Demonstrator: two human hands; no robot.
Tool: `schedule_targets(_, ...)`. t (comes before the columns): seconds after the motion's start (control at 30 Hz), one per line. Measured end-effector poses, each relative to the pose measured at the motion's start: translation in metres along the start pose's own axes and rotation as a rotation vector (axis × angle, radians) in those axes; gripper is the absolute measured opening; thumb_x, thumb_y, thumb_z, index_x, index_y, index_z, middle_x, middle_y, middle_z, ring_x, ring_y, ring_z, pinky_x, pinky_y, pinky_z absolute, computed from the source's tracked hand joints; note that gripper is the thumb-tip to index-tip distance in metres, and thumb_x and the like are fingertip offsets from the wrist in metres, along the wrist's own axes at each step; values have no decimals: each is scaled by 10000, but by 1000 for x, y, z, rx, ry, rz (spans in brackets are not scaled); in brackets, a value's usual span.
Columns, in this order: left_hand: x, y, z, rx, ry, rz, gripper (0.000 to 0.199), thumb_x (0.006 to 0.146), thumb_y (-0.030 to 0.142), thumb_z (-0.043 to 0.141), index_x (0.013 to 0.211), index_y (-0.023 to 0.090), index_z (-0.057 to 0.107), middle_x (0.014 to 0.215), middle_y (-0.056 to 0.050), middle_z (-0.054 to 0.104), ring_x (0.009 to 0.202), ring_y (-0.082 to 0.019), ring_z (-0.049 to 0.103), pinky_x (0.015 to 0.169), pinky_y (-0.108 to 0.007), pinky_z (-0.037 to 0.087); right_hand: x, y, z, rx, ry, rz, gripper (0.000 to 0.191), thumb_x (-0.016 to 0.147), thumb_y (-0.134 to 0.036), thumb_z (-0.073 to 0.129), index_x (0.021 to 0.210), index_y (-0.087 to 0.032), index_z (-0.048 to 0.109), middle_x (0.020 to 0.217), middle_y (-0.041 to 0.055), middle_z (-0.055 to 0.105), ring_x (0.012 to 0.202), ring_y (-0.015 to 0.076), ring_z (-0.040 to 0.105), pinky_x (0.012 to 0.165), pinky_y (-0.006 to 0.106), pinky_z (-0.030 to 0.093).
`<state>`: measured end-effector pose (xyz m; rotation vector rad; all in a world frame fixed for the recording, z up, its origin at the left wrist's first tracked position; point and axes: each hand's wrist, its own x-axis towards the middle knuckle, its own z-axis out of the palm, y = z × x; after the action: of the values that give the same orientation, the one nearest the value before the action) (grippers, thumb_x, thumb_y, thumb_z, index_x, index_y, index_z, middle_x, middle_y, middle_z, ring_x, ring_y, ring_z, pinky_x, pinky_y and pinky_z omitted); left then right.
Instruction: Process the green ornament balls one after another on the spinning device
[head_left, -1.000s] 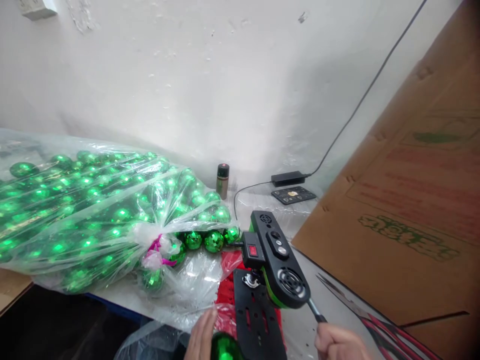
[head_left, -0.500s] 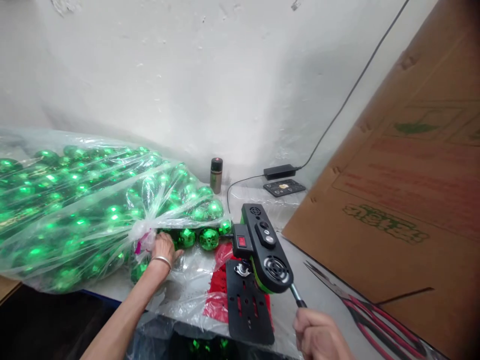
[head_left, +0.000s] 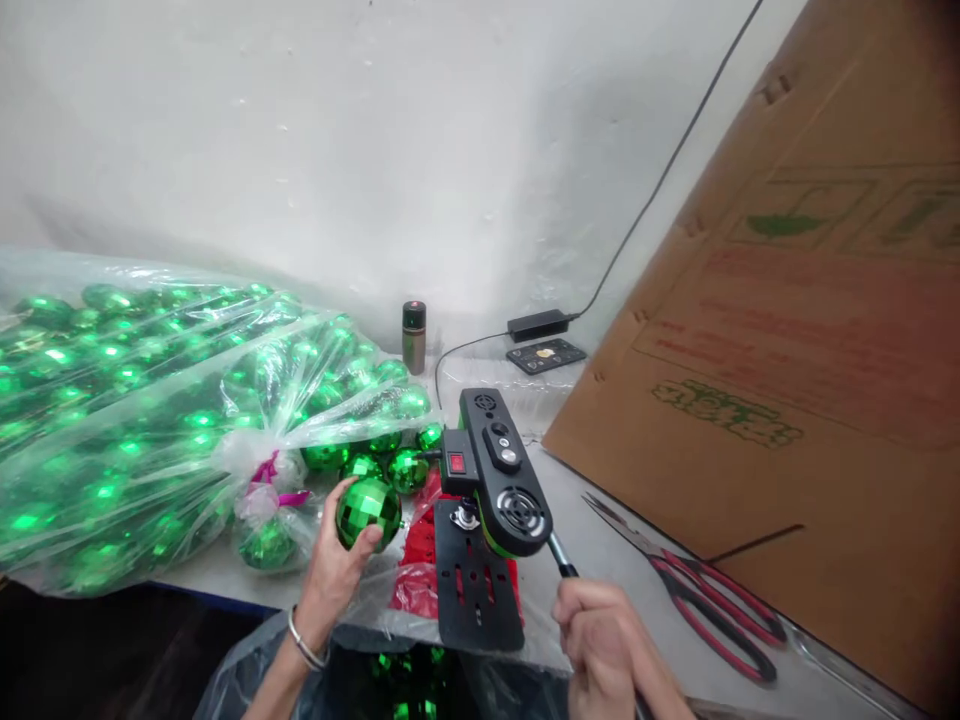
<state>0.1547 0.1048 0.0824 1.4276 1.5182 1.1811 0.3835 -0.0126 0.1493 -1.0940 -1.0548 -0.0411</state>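
Head view: the left hand [head_left: 334,560] grips a faceted green ball [head_left: 367,512], its fingers curled around the ball's 9 to 10 o'clock side and its thumb pressed across the lower face, near 6 o'clock. Most of the ball's shiny front shows clear of the digits. The ball sits at about 8 o'clock from the black device [head_left: 502,480], apart from it and from the black base plate [head_left: 480,585] below. More loose balls [head_left: 409,470] lie just beyond it, from 12 to 2 o'clock.

The left forearm comes in from about 7 o'clock of the frame, a pale bangle [head_left: 304,645] at the wrist, with the hand tipped up toward 1 o'clock. The right hand [head_left: 604,635] is closed in a fist around the device's metal rod [head_left: 559,552], which leaves the housing at its 5 o'clock end; that forearm enters from about 5 o'clock.

Red material [head_left: 418,570] lies under the base plate, showing mainly at its 9 o'clock side. At 9 o'clock from the device is a big clear bag [head_left: 180,430] full of green balls, its neck bound with a magenta tie [head_left: 266,468]. Scissors [head_left: 720,600] rest at 4 o'clock, beside a cardboard box [head_left: 750,330].
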Motion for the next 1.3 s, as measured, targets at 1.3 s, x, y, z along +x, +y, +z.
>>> schedule_targets(1.3, -79, -38, 121, -60, -220, 101, 825, 809, 351, 923, 1562, 244, 604, 1579, -163, 692, 1523, -423, 690, 1317, -657, 551, 25, -26, 4, 50, -52, 62, 426, 1205, -177, 579, 783, -213, 621, 702, -8, 598, 595, 120, 569, 526, 278, 367)
